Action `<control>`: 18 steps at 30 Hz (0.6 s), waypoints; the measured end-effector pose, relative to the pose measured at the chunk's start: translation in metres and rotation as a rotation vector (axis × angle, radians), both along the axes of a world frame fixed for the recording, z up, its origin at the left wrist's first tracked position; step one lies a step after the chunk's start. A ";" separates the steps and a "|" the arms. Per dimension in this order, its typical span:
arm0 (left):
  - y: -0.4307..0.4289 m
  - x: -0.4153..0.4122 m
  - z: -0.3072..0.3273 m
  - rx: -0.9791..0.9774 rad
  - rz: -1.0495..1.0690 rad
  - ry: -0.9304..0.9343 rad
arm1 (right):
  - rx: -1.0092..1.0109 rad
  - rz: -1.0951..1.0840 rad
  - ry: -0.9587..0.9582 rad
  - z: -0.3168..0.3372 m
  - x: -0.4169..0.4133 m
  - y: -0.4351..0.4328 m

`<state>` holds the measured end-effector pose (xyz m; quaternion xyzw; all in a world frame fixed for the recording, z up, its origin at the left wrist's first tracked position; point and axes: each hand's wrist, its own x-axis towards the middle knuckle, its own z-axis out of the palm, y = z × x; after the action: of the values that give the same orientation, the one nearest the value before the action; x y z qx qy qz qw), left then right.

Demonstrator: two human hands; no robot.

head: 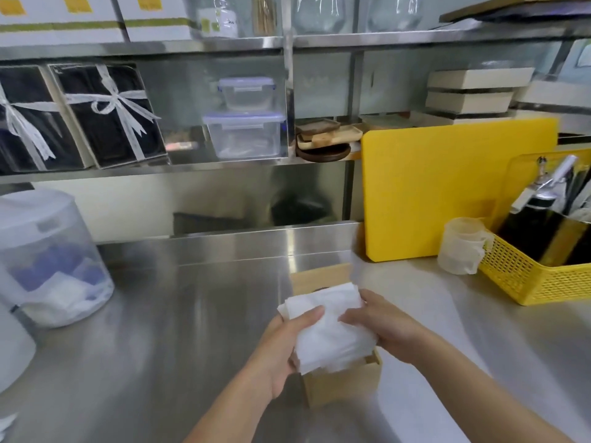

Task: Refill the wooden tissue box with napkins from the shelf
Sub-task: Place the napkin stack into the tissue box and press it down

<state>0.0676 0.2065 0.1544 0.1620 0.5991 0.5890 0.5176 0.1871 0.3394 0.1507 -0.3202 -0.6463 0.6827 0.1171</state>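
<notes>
A light wooden tissue box [342,383] stands open on the steel counter, its lid [321,276] tipped up at the far side. A thick stack of white napkins [326,330] sits in the box's opening, sticking well above the rim. My left hand [286,350] grips the stack's left side, thumb on top. My right hand [383,326] holds the right side, fingers pressed on the top sheet. The box's inside is hidden by the napkins.
A yellow cutting board [447,187] leans behind the box, with a plastic cup [462,246] and a yellow basket [540,266] of bottles to the right. A round translucent container [48,260] stands at left. Steel shelves [192,163] above hold ribboned black boxes and clear tubs.
</notes>
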 end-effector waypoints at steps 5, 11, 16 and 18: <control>0.018 0.005 -0.019 -0.136 0.180 0.073 | 0.062 -0.049 -0.034 -0.018 0.002 0.008; 0.030 0.008 -0.026 -0.205 0.266 0.100 | 0.150 -0.090 -0.131 -0.034 0.000 0.017; 0.038 0.009 -0.022 -0.277 0.263 0.211 | 0.192 -0.080 -0.198 -0.047 -0.002 0.023; 0.038 0.008 -0.020 -0.269 0.226 0.192 | 0.213 -0.089 -0.203 -0.050 -0.002 0.024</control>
<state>0.0760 0.2441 0.1348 0.0786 0.7332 0.5399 0.4059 0.1848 0.3636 0.1012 -0.4015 -0.7086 0.5688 0.1146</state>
